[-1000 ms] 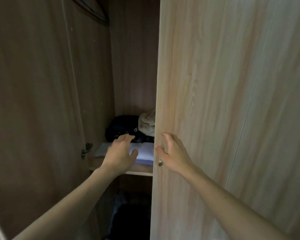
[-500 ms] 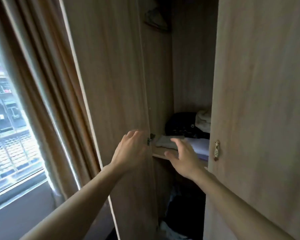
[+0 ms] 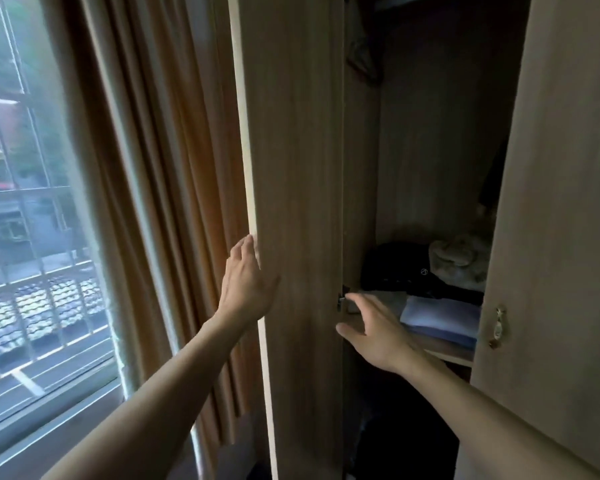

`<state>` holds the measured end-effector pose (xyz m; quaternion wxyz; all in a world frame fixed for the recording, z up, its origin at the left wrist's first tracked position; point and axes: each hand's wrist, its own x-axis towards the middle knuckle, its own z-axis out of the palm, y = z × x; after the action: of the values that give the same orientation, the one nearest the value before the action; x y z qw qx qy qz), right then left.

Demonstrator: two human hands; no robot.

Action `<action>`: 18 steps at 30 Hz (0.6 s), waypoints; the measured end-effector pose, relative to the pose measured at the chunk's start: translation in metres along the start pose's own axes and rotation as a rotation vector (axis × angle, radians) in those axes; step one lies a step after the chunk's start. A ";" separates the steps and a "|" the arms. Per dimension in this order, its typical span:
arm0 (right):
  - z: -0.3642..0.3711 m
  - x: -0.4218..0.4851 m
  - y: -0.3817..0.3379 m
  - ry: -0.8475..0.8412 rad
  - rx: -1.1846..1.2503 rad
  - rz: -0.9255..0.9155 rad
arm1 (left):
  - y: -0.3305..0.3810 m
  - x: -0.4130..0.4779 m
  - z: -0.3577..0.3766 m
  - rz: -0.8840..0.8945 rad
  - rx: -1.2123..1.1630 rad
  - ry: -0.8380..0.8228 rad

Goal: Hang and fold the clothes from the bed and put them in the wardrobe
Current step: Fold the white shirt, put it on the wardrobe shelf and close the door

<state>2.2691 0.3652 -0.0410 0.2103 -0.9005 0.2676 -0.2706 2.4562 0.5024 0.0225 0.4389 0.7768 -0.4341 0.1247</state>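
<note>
Curtain [image 3: 174,168] at 9 o'clock. Left hand [image 3: 246,282], fingers straight, lies flat on the left door [image 3: 298,202] edge, likely to swing it. Right hand [image 3: 374,330] at 5 o'clock, relaxed and empty, beside the hinge [image 3: 342,301]. Folded clothes [image 3: 440,320] lie on the wardrobe shelf [image 3: 454,356] at 3 o'clock.

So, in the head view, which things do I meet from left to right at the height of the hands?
Window → curtain → left hand → left door → right hand → blue folded clothes → handle → right door.
</note>
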 end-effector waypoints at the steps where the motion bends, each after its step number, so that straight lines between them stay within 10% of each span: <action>1: 0.004 0.003 -0.004 0.013 -0.009 0.012 | -0.006 0.005 0.002 0.004 -0.041 -0.010; 18: 0.032 0.029 -0.016 0.160 -0.014 0.150 | -0.035 0.003 0.034 0.232 -0.346 0.110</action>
<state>2.3151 0.3676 -0.0457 0.2017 -0.8548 0.3522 -0.3234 2.4785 0.4824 -0.0156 0.5714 0.6268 -0.5110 0.1400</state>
